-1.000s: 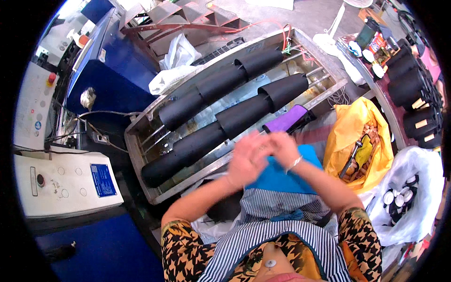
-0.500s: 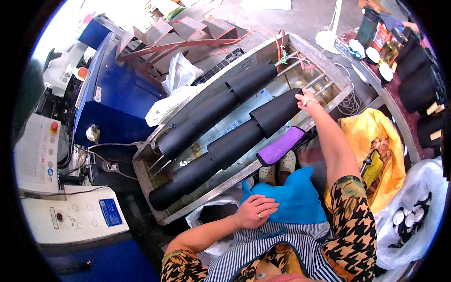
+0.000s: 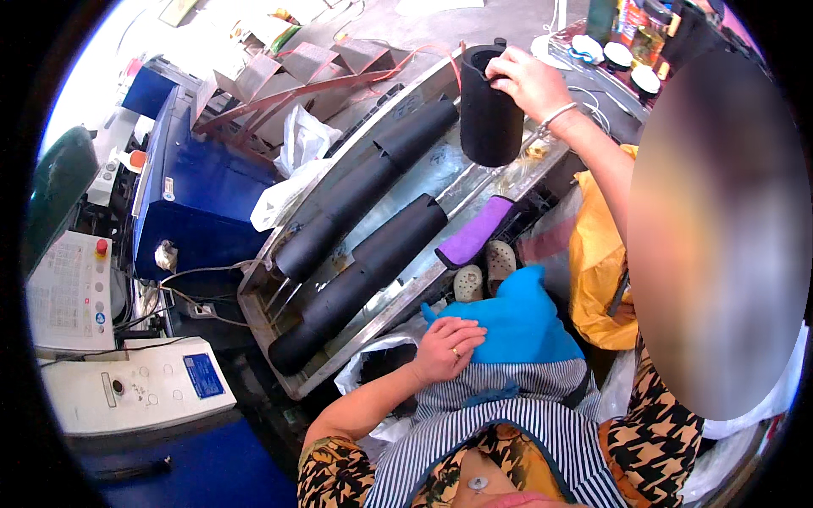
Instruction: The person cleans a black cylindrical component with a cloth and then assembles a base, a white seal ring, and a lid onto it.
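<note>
My right hand [image 3: 533, 86] pinches the upper rim of a black cylindrical sleeve [image 3: 493, 127], which hangs upright above the right part of a metal-framed trough [image 3: 339, 366]. Inside the trough, black sleeves lie end to end in two slanting rows: a far row [image 3: 356, 190] and a shorter near row [image 3: 373, 271]. Bare metal rod shows beyond the near row's upper end. My left hand [image 3: 449, 347] rests on a blue cloth [image 3: 525, 326] over my lap, its fingers stretched out and holding nothing.
A purple pad [image 3: 476, 230] sits on the trough's near edge. To the left stand a blue machine [image 3: 216, 169] and a white control panel [image 3: 72, 288]. A yellow sack [image 3: 597, 271] is at my right. Jars and bottles [image 3: 648, 42] stand on the far right table. A blurred oval hides the right side.
My right hand has lifted the end sleeve off the near row and tipped it upright, moving away and slightly left. The left hand stays on the cloth. The view has shifted a little.
</note>
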Available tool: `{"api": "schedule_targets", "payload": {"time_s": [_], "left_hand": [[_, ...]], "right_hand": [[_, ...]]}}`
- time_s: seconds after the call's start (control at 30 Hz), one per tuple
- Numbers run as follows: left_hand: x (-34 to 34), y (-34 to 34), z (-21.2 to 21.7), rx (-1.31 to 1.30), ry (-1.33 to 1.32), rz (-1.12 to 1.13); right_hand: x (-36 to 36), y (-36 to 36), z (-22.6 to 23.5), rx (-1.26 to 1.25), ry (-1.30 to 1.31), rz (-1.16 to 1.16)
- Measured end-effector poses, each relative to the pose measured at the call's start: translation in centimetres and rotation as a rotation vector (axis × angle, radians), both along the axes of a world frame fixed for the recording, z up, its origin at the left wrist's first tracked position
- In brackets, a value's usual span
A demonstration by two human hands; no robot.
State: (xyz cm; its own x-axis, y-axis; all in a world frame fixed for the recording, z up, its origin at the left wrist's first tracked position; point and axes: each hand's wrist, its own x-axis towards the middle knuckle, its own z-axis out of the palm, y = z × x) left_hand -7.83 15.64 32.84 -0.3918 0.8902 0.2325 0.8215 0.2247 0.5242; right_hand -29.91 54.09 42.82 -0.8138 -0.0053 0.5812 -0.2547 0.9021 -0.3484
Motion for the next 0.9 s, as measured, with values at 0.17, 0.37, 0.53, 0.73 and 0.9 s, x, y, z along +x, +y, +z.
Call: {"api": "schedule_targets", "payload": {"time_s": [0.17, 0.37, 0.53, 0.73, 0.9], "left_hand": [[1.0, 0.7, 0.9, 0.002, 0.023, 0.043], [0.2, 1.9, 1.7, -0.007, 0.004, 0.132], [-7.9, 12.8, 7.1, 0.196, 0.321, 0.432], [-17.5, 26.3, 9.1, 0.056, 0.051, 0.548], [-19.4, 26.9, 6.4, -0.221, 0.279, 0.707]], "right_hand": [[3.5, 4.1, -4.7, 0.162, -0.160, 0.001], [8.5, 0.0, -8.3, -0.083, -0.042, -0.214], [13.0, -3.0, -8.0, 0.100, 0.047, -0.356], [16.2, -8.8, -7.9, 0.140, -0.112, -0.351], [21.1, -7.8, -9.3, 0.126, 0.264, 0.271]]}}
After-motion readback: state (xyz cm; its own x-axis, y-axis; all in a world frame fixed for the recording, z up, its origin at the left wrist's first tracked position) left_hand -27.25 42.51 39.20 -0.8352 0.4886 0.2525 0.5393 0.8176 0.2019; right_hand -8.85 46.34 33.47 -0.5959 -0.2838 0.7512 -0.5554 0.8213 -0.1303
